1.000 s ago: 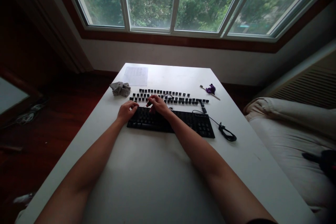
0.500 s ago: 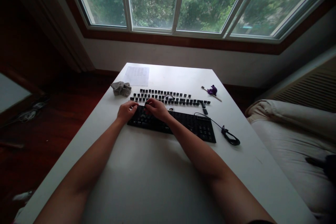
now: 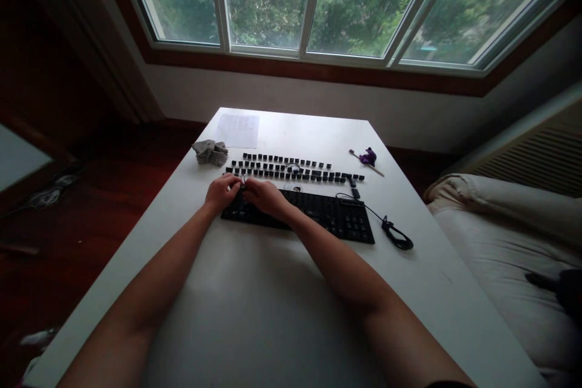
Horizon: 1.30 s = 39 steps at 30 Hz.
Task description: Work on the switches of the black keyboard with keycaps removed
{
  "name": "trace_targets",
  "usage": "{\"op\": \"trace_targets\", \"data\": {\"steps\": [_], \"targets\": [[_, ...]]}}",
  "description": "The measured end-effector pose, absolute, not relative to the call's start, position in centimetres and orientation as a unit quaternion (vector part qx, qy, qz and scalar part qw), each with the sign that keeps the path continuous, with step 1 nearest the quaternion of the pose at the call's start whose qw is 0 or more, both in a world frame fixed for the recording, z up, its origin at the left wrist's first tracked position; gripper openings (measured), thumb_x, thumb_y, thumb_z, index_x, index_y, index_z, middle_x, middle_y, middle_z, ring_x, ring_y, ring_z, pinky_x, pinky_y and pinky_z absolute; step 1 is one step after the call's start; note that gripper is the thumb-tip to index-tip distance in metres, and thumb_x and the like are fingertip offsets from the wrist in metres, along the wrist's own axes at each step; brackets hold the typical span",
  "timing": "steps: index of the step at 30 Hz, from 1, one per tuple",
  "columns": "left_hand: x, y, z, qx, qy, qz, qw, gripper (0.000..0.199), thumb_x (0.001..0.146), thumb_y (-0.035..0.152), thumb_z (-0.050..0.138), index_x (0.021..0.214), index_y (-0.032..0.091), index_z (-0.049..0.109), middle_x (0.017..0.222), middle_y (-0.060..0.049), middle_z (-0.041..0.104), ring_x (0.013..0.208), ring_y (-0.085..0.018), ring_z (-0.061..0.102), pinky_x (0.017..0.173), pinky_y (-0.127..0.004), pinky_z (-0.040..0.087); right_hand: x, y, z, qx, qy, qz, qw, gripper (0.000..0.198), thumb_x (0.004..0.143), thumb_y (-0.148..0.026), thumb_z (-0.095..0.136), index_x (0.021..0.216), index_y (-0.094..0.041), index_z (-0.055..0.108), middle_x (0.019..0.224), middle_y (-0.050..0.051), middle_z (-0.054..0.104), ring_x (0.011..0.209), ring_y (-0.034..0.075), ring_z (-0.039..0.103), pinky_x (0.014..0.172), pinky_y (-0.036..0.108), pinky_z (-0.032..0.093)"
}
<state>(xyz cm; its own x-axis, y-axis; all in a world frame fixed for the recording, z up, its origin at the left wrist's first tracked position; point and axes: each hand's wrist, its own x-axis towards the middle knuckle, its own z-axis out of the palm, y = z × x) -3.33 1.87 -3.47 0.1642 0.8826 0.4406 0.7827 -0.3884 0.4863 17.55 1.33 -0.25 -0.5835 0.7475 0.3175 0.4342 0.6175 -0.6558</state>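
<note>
The keyboard (image 3: 334, 213) lies beneath the right hand (image 3: 267, 197), its far corner at the left hand (image 3: 220, 193). Both curl close; any grip cannot be told. Light, steady fingertips should avoid nudging the loose keycaps (image 3: 311, 177) just beyond.

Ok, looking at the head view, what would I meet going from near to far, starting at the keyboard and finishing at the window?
Black keyboard, loose black keys, sheet of paper, white wall, window.
</note>
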Motion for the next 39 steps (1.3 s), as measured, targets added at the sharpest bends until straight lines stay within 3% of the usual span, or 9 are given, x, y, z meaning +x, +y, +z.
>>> {"op": "trace_targets", "data": {"steps": [3, 8, 16, 26, 34, 39], "targets": [[-3.4, 1.8, -3.3, 0.761, 0.549, 0.337, 0.077, 0.021, 0.091, 0.028, 0.053, 0.093, 0.022, 0.073, 0.094, -0.004, 0.07, 0.084, -0.02, 0.063, 0.078, -0.031, 0.048, 17.7, 0.6, 0.6, -0.338, -0.874, 0.207, 0.282, 0.015, 0.087, -0.024, 0.064, 0.102, -0.023, 0.065, 0.073, 0.0, 0.067, 0.063, 0.016, 0.057, 0.06, 0.024, 0.034], [-3.3, 1.7, -3.1, 0.764, 0.543, 0.338, 0.083, 0.021, 0.092, 0.029, 0.053, 0.095, 0.023, 0.073, 0.093, -0.004, 0.07, 0.085, -0.019, 0.063, 0.078, -0.03, 0.048, 18.2, -0.3, 1.8, -0.324, -0.87, 0.218, 0.3, 0.017, 0.092, -0.032, 0.063, 0.107, -0.024, 0.067, 0.075, 0.0, 0.065, 0.064, 0.014, 0.055, 0.062, 0.024, 0.033], [-3.2, 1.7, -3.2, 0.764, 0.546, 0.333, 0.083, 0.021, 0.092, 0.029, 0.054, 0.095, 0.023, 0.073, 0.094, -0.004, 0.069, 0.08, -0.018, 0.061, 0.073, -0.03, 0.047, 18.6, 0.1, 1.6, -0.273, -0.856, 0.244, 0.364, 0.026, 0.097, -0.04, 0.057, 0.088, -0.02, 0.07, 0.083, 0.002, 0.061, 0.068, 0.012, 0.051, 0.066, 0.023, 0.038], [-3.1, 1.4, -2.9, 0.767, 0.545, 0.33, 0.079, 0.022, 0.093, 0.03, 0.052, 0.095, 0.023, 0.073, 0.093, -0.003, 0.068, 0.068, -0.015, 0.056, 0.072, -0.03, 0.046, 20.1, 0.3, 0.9, -0.259, -0.82, 0.346, 0.374, 0.031, 0.094, -0.047, 0.06, 0.094, -0.019, 0.073, 0.081, 0.003, 0.068, 0.067, 0.013, 0.059, 0.064, 0.024, 0.046], [-3.2, 1.5, -2.9, 0.764, 0.544, 0.335, 0.085, 0.023, 0.093, 0.031, 0.053, 0.094, 0.023, 0.074, 0.093, -0.004, 0.068, 0.068, -0.015, 0.056, 0.071, -0.03, 0.046, 20.8, 0.5, -0.9, -0.304, -0.682, 0.51, 0.427, 0.04, 0.089, -0.057, 0.061, 0.094, -0.018, 0.071, 0.083, 0.005, 0.072, 0.07, 0.018, 0.072, 0.065, 0.028, 0.057], [-3.2, 1.2, -2.2, 0.771, 0.528, 0.34, 0.11, 0.021, 0.092, 0.03, 0.054, 0.095, 0.023, 0.073, 0.094, -0.004, 0.068, 0.076, -0.017, 0.06, 0.075, -0.031, 0.049, 20.8, 0.9, -1.1, -0.318, -0.635, 0.526, 0.468, 0.039, 0.088, -0.057, 0.063, 0.092, -0.019, 0.07, 0.089, 0.005, 0.073, 0.07, 0.017, 0.071, 0.067, 0.029, 0.059]]}}
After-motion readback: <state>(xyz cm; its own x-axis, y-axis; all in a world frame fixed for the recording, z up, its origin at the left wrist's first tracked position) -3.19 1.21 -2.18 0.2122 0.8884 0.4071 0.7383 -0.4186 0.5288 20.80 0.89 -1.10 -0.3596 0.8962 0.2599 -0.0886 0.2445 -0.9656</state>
